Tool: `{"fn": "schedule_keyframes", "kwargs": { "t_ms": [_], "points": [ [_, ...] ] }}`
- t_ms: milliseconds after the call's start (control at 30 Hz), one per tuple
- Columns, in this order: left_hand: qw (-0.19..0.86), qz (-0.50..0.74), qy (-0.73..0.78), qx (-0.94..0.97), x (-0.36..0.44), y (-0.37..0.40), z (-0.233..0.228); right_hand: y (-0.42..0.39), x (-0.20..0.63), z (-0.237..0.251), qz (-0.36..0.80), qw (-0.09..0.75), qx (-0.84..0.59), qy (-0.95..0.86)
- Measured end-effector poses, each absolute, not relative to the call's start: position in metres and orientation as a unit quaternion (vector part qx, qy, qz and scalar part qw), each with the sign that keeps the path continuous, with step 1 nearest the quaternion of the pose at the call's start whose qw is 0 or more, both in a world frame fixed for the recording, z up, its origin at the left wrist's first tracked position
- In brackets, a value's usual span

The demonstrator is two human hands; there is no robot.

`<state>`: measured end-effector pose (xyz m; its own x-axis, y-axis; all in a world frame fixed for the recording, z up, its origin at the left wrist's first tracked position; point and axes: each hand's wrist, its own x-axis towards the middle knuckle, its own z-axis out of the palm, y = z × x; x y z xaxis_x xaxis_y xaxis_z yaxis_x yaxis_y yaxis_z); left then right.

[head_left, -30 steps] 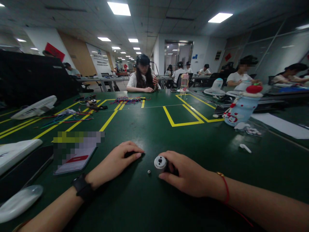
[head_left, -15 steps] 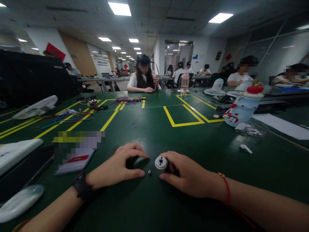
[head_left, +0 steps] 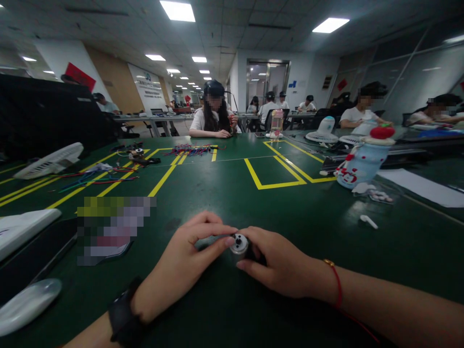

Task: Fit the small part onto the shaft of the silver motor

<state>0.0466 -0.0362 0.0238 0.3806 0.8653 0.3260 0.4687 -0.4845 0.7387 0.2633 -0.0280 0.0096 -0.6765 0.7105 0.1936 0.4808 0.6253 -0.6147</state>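
Observation:
My right hand (head_left: 281,266) grips a small silver cylindrical motor (head_left: 239,244) lying on the green table (head_left: 232,193), its round face turned toward me. My left hand (head_left: 188,261), with a black watch (head_left: 123,319) on its wrist, reaches across to it. Its thumb and forefinger are pinched together right at the motor's face. The tiny white ring is hidden between those fingertips. Something dark lies under the left fingers, mostly hidden.
A phone (head_left: 105,241) and white fan parts (head_left: 27,302) lie at the left. Coloured wires (head_left: 97,176) and a fan grille (head_left: 49,162) sit further back. A snowman-shaped bottle (head_left: 362,162), a white earbud (head_left: 369,222) and paper (head_left: 424,188) are at the right. Other people sit at the far tables.
My left hand slid right from the dark object, closed its fingers by the tiny ring, and now pinches at the motor's face. The ring is gone from the table. The right hand stayed put.

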Motion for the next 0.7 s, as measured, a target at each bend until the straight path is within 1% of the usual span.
{"fn": "schedule_keyframes", "kwargs": {
  "t_ms": [333,433,567,700],
  "points": [
    [0.240,0.311,0.403,0.827,0.054,-0.043,0.026,-0.029,0.263,0.008,0.254,0.216,-0.340,-0.879],
    [0.268,0.320,0.395,0.819,0.049,-0.041,0.025,-0.029,0.263,0.009,0.262,0.211,-0.341,-0.878],
    [0.314,0.334,0.462,0.759,0.040,-0.031,0.021,-0.029,0.264,0.011,0.271,0.205,-0.348,-0.874],
    [0.328,0.303,0.540,0.714,0.025,-0.015,0.016,-0.030,0.265,0.014,0.282,0.196,-0.356,-0.869]
  ]
}}
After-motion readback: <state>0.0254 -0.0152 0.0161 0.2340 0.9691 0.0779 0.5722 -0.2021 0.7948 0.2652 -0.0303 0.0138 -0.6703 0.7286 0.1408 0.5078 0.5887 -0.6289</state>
